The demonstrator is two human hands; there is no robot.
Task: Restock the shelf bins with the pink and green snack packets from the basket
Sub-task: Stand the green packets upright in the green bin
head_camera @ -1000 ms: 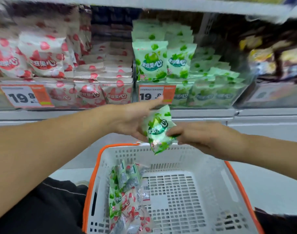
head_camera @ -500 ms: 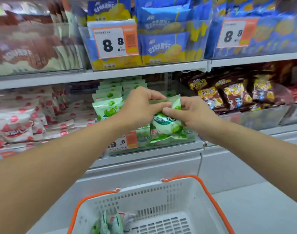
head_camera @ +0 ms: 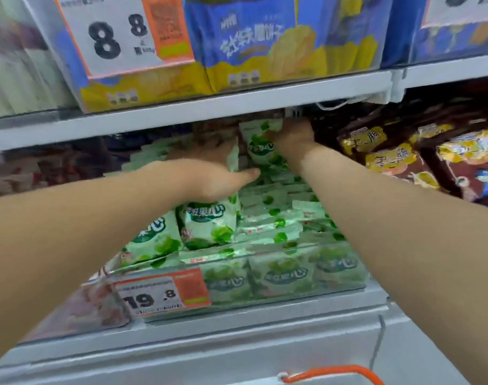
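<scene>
Both my arms reach deep into the clear bin (head_camera: 281, 250) of green snack packets on the lower shelf. My right hand (head_camera: 291, 136) grips a green packet (head_camera: 261, 147) by its upper edge, holding it upright at the back of the bin. My left hand (head_camera: 212, 173) lies with fingers straight against the upright packets on the left, its thumb pointing right toward the held packet. Several green packets (head_camera: 209, 222) stand and lie in the bin below. Only the orange rim of the basket (head_camera: 334, 373) shows at the bottom edge.
A shelf board (head_camera: 209, 109) sits close above the hands, carrying blue and yellow packs (head_camera: 254, 43) and a price tag "8.8" (head_camera: 118, 34). Brown and yellow packets (head_camera: 420, 159) fill the bin to the right. A "19.8" tag (head_camera: 159, 294) hangs on the bin front. Pink packets (head_camera: 93, 307) lie at lower left.
The view has closed in on the shelf. Both hands moved forward from in front of the bin into its back, carrying the green packet, and my left hand let go of it.
</scene>
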